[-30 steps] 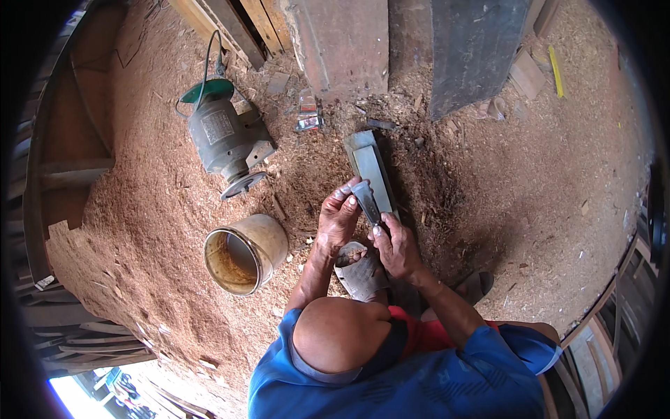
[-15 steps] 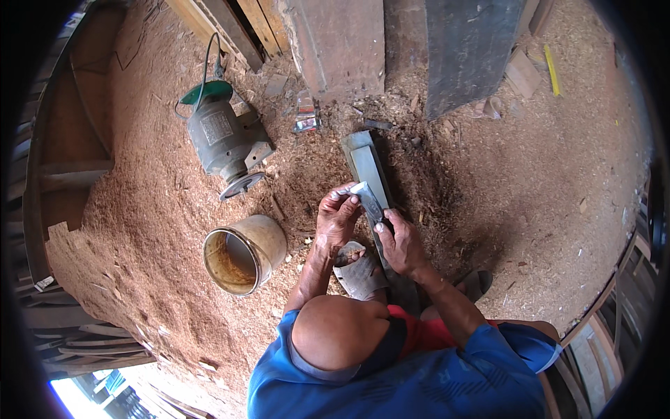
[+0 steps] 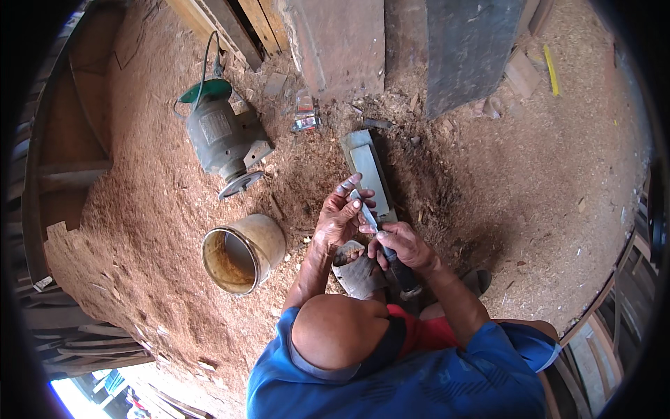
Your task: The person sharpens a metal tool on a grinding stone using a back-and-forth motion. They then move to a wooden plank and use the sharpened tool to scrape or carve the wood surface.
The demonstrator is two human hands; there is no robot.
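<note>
A chisel (image 3: 369, 216) with a flat grey blade is held between my two hands, its narrow edge turned upward. My left hand (image 3: 338, 218) pinches the blade near its tip between thumb and fingers, with the forefinger stretched out. My right hand (image 3: 407, 246) is closed around the chisel lower down, where the blade meets the dark handle (image 3: 403, 274). Beyond the hands lies a pale grey sharpening stone (image 3: 368, 167) on a long wooden block (image 3: 354, 138). My fingers cover part of the blade and the stone's near end.
A stained bucket (image 3: 271, 241) with liquid in it stands to the left. Behind it lies a grey electric motor (image 3: 215, 136) with a disc and a cord. Wooden boards (image 3: 342, 49) lean at the back. Sawdust and shavings cover the ground. A sandalled foot (image 3: 357, 269) is close below my hands.
The chisel has turned from its broad face to its narrow edge. My right hand has shifted slightly down and right, and my left forefinger has lifted and straightened. The dark handle now shows.
</note>
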